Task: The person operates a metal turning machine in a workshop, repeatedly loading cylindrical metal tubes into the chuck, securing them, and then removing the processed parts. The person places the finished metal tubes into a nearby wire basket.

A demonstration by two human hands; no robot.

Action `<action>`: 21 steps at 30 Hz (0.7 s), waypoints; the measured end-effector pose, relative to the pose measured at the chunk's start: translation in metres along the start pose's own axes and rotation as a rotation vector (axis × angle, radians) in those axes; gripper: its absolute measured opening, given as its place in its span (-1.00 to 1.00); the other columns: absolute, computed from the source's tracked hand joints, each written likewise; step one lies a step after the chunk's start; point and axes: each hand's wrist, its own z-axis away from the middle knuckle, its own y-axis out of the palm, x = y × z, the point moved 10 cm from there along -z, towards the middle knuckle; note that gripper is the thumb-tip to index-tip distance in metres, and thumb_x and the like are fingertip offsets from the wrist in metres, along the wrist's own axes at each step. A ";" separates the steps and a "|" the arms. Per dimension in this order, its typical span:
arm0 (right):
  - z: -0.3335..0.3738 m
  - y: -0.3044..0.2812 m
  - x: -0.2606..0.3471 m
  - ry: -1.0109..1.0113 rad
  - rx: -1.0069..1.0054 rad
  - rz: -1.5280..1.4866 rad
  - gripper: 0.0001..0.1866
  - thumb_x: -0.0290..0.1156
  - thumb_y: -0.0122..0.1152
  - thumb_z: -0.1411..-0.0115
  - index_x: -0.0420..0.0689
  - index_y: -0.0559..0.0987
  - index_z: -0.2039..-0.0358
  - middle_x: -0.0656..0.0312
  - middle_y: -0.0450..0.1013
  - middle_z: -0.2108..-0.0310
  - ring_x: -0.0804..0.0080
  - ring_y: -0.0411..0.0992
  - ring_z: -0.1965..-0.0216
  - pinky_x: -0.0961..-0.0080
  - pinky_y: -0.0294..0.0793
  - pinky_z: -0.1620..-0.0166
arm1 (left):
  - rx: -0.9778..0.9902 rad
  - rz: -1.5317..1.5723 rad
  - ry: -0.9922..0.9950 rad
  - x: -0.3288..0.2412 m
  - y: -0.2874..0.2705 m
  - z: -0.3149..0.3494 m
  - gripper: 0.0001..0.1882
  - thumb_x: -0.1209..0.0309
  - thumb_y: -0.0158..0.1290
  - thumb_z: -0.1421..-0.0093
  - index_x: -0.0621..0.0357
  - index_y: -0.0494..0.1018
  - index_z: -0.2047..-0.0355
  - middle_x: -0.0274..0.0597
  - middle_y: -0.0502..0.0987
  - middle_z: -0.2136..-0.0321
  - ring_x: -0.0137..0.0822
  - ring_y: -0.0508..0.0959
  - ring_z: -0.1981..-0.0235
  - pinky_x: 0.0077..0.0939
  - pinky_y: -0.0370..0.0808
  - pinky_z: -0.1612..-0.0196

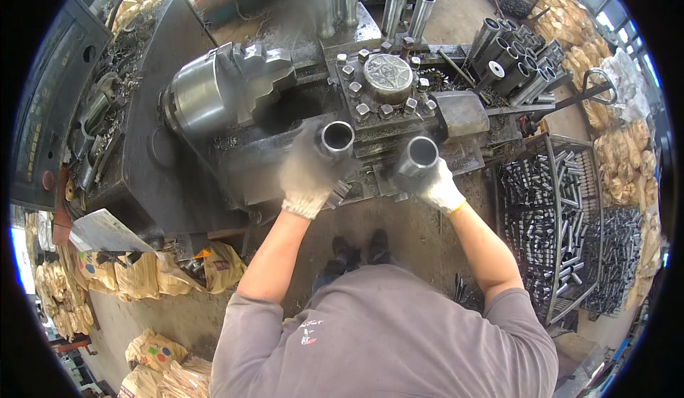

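Note:
My left hand (305,176), in a dirty white work glove, grips a short steel tube (336,139) with its open end facing up. My right hand (436,184), also gloved, holds a second steel tube (419,154) of the same kind. Both tubes hover in front of a lathe, just below its square tool post (386,79). The lathe's big round chuck (214,92) with stepped jaws sits to the left of my left hand, with nothing clamped in it.
Several finished tubes (514,63) are stacked at the back right, and a few (393,8) stand upright behind the lathe. A wire basket (548,220) of small dark tubes stands at my right. Filled sacks (142,277) lie on the floor at left. A control panel (50,113) is far left.

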 end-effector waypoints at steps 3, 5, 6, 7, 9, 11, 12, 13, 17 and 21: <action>0.026 -0.013 -0.007 -0.006 0.127 0.320 -0.35 -0.15 0.58 -0.09 -0.12 0.56 -0.14 -0.11 0.66 0.20 -0.15 0.68 0.26 0.05 0.70 0.19 | 0.099 0.242 -0.027 0.011 0.019 -0.020 -0.23 0.19 0.59 0.04 0.11 0.53 -0.15 0.03 0.73 0.08 -0.09 0.78 0.12 -0.24 0.69 0.06; 0.054 0.021 -0.017 -0.071 0.420 0.444 -0.42 -0.16 0.48 -0.13 -0.10 0.56 -0.12 -0.15 0.65 0.18 -0.11 0.68 0.27 0.04 0.70 0.17 | 0.013 0.337 -0.099 0.039 0.012 -0.024 -0.40 0.22 0.53 -0.09 0.15 0.56 -0.09 -0.07 0.73 0.05 -0.15 0.76 0.12 -0.28 0.69 0.07; 0.065 0.051 -0.007 -0.143 0.540 0.470 -0.45 -0.16 0.45 -0.15 -0.10 0.56 -0.11 -0.17 0.64 0.16 -0.12 0.67 0.27 0.04 0.70 0.17 | -0.037 0.414 -0.172 0.070 0.011 -0.022 -0.45 0.24 0.49 -0.16 0.16 0.56 -0.09 -0.11 0.72 0.04 -0.17 0.75 0.12 -0.29 0.69 0.07; 0.062 0.059 0.038 -0.153 0.471 0.252 -0.50 -0.21 0.43 -0.20 -0.07 0.59 -0.13 -0.09 0.65 0.14 -0.06 0.68 0.21 0.06 0.70 0.16 | -0.089 0.217 -0.089 0.082 -0.001 -0.020 -0.48 0.23 0.41 -0.25 0.17 0.55 -0.13 -0.10 0.70 0.02 -0.19 0.73 0.09 -0.32 0.69 0.05; 0.055 0.096 0.094 -0.174 0.379 0.023 -0.55 -0.24 0.41 -0.24 -0.02 0.62 -0.14 -0.04 0.65 0.15 -0.02 0.69 0.18 0.04 0.70 0.18 | -0.060 0.467 -0.214 0.170 -0.006 0.001 -0.48 0.15 0.30 -0.37 0.14 0.51 -0.22 -0.09 0.68 -0.02 -0.19 0.69 0.03 -0.31 0.67 -0.04; 0.039 0.148 0.097 -0.224 0.365 0.146 -0.58 -0.29 0.35 -0.22 -0.07 0.57 -0.08 -0.08 0.62 0.25 -0.07 0.67 0.30 -0.01 0.65 0.31 | -0.118 1.188 -0.545 0.196 -0.007 0.030 -0.38 -0.05 0.22 -0.41 0.09 0.48 -0.28 -0.08 0.66 -0.05 -0.17 0.68 -0.02 -0.21 0.65 -0.15; 0.031 0.167 0.093 -0.241 0.358 0.285 -0.62 -0.37 0.29 -0.21 -0.16 0.53 -0.03 -0.11 0.59 0.32 -0.10 0.65 0.39 -0.03 0.62 0.41 | -0.250 1.472 -0.663 0.162 -0.020 0.041 -0.32 -0.17 0.19 -0.40 0.06 0.47 -0.29 -0.09 0.66 -0.07 -0.16 0.67 -0.04 -0.15 0.63 -0.19; 0.025 0.185 0.076 -0.262 0.271 0.484 -0.67 -0.35 0.29 -0.20 -0.18 0.53 0.05 -0.07 0.59 0.35 -0.05 0.64 0.42 -0.03 0.59 0.47 | -0.212 1.638 -0.766 0.164 -0.015 0.053 -0.21 -0.32 0.12 -0.35 0.05 0.49 -0.28 -0.11 0.66 -0.07 -0.11 0.68 -0.03 -0.02 0.61 -0.21; -0.007 0.193 0.067 -0.320 0.229 0.444 -0.70 -0.29 0.33 -0.18 -0.20 0.58 0.15 0.03 0.59 0.39 0.10 0.62 0.46 0.11 0.57 0.45 | -0.116 1.767 -0.712 0.204 -0.004 0.094 -0.12 -0.44 -0.17 -0.42 0.16 0.53 -0.17 -0.02 0.67 -0.01 0.05 0.69 0.06 0.02 0.70 0.04; -0.031 0.139 0.100 0.169 0.501 -0.238 -0.49 -0.05 0.47 -0.24 -0.24 0.69 0.02 -0.02 0.70 0.21 0.28 0.67 0.28 0.38 0.63 0.13 | -0.042 1.815 -0.757 0.179 0.005 0.106 -0.12 -0.45 -0.20 -0.42 0.16 0.55 -0.14 0.01 0.69 0.04 0.10 0.71 0.12 0.11 0.72 0.12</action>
